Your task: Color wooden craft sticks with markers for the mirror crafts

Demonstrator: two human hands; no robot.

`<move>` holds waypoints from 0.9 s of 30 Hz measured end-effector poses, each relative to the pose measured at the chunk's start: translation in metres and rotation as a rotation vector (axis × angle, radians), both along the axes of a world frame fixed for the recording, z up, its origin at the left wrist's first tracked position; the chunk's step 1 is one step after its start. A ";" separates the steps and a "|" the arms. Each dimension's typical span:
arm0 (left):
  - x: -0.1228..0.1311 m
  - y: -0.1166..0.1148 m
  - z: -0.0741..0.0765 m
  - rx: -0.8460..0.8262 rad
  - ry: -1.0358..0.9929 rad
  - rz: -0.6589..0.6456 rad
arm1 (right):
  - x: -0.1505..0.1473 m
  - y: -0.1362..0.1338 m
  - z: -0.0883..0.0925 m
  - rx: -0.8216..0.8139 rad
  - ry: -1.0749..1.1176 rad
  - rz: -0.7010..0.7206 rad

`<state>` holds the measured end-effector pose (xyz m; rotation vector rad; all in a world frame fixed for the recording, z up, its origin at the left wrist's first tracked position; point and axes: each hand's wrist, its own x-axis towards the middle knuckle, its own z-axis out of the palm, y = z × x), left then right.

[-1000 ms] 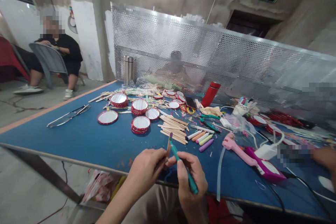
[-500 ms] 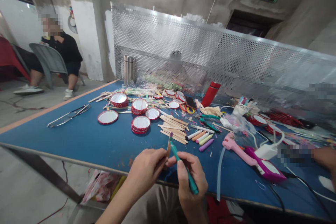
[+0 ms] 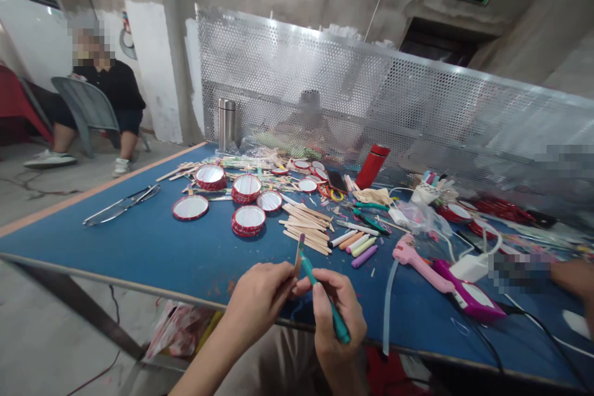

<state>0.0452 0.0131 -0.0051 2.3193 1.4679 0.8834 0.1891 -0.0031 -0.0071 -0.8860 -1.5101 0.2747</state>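
Observation:
Between the closed fingers of my left hand [image 3: 265, 289] stands a wooden craft stick [image 3: 297, 260], upright, its top end coloured purple with a green patch below. My right hand [image 3: 341, 309] is closed around a teal marker [image 3: 328, 300], whose tip touches the stick's edge just under the purple. Both hands are above the table's near edge. Beyond them lies a pile of plain craft sticks [image 3: 306, 228]. Several markers rest beside it, among them a purple one [image 3: 364, 257]. Round red-rimmed discs [image 3: 249, 220] sit to the left of the pile, some stacked.
A pink glue gun [image 3: 424, 269] with a long glue stick lies at right, among cables. Pliers [image 3: 371, 221], a red flask [image 3: 372, 166] and a steel flask [image 3: 227, 125] stand or lie farther back. Another person's hand [image 3: 573, 275] is at the right edge. Someone sits on a chair [image 3: 86, 108] at left.
Both hands keep almost the same place, with the marker still against the stick. The seated person at left has moved head and arm slightly.

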 end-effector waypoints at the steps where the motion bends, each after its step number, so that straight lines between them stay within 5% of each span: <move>1: 0.000 0.000 0.000 0.004 0.000 0.001 | 0.000 0.000 -0.001 -0.004 0.007 0.000; 8: 0.001 -0.002 0.004 -0.005 0.024 0.012 | -0.001 -0.002 -0.007 -0.105 0.123 -0.006; 27: 0.000 -0.002 0.004 -0.018 0.020 0.011 | 0.001 -0.001 -0.008 -0.064 0.104 -0.006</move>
